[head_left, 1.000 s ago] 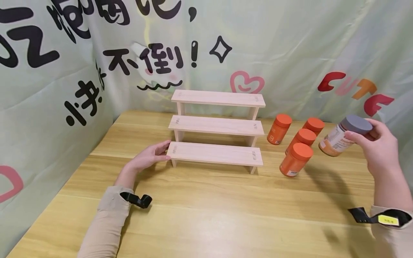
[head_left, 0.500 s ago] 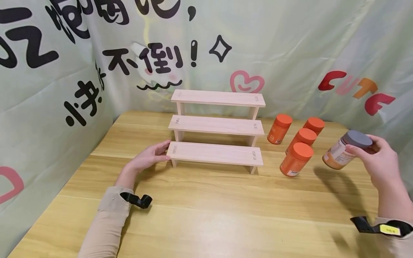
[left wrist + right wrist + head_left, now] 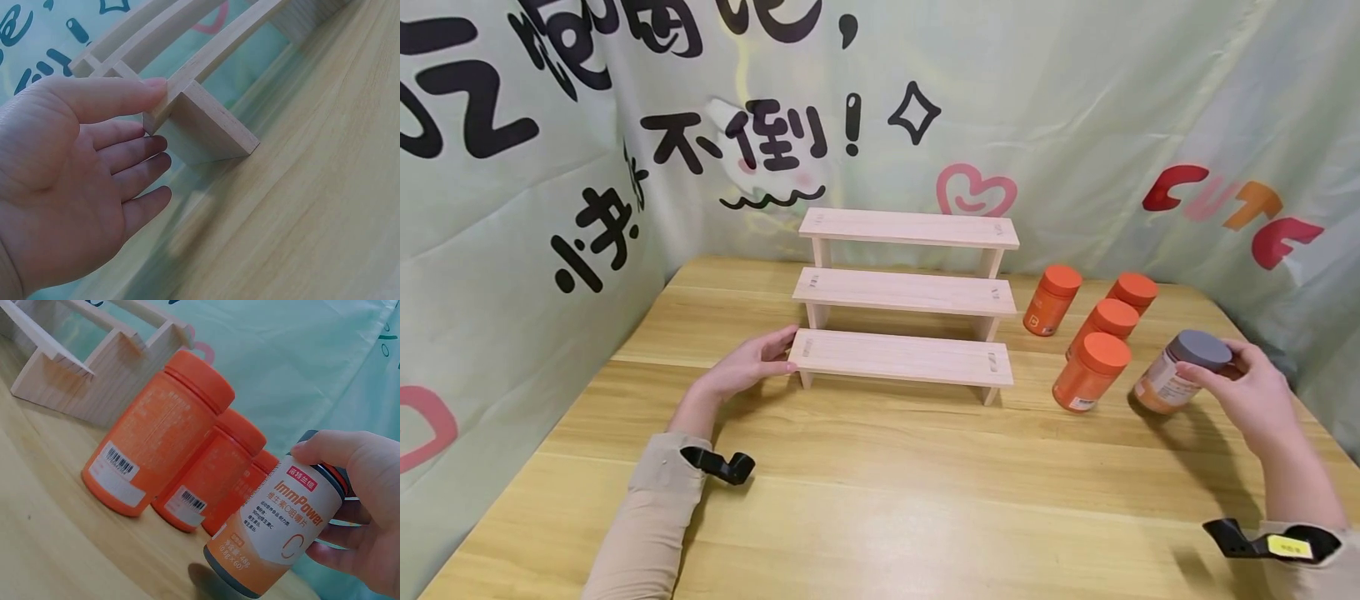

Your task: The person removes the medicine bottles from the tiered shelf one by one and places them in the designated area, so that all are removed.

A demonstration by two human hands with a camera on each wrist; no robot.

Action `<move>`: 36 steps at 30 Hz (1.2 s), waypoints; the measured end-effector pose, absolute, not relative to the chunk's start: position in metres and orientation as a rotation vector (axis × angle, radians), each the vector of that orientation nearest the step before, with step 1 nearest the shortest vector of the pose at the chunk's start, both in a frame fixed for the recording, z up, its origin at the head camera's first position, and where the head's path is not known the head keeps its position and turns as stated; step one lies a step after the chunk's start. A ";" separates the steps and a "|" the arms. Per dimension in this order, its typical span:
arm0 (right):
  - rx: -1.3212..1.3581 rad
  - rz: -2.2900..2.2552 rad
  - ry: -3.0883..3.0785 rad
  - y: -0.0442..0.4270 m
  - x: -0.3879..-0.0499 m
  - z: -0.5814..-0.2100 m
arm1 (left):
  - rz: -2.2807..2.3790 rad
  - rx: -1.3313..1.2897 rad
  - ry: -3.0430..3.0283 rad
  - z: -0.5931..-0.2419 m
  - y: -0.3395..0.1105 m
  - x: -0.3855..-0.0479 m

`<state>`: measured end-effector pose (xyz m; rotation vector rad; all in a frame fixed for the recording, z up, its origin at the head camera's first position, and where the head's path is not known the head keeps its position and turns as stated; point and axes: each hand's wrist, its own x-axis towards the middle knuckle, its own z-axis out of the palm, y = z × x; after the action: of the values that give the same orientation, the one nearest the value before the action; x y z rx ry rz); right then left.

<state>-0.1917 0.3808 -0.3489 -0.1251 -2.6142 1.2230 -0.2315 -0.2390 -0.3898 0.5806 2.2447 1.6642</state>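
Observation:
My right hand (image 3: 1251,396) grips a supplement bottle (image 3: 1172,379) by its dark grey lid. The bottle is tilted and low over the table; in the right wrist view its orange and white label (image 3: 278,519) reads ImmPower. Whether its base touches the table, I cannot tell. At the left end of a three-step wooden display rack (image 3: 898,357), my left hand (image 3: 748,364) touches the lowest step. In the left wrist view its thumb (image 3: 119,97) lies at the board's corner and the other fingers extend fairly straight beside it.
Several orange bottles stand between the rack and the grey-lidded bottle, the nearest orange bottle (image 3: 1090,371) in front and another orange bottle (image 3: 1051,302) next to the rack. A printed cloth (image 3: 1075,108) hangs behind the wooden table (image 3: 880,483).
My right hand has carried the grey-lidded bottle down toward the table, first slightly right, then left toward the orange bottles. The left hand and the rack stay put.

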 end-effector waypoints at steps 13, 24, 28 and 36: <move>-0.037 1.167 -2.688 0.369 -0.190 -0.351 | 1.650 0.584 2.259 -0.390 -0.240 -0.230; 0.004 1.253 -2.633 0.418 -0.216 -0.394 | 1.650 0.583 2.262 -0.393 -0.240 -0.231; 0.017 1.290 -2.628 0.416 -0.215 -0.392 | 1.654 0.582 2.261 -0.393 -0.240 -0.231; 0.026 1.262 -2.661 0.384 -0.192 -0.360 | 1.673 0.571 2.239 -0.390 -0.238 -0.230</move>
<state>-0.1924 0.3839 -0.3602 0.0265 -2.6611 1.2623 -0.2300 -0.2384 -0.3897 0.5708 2.2389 1.6729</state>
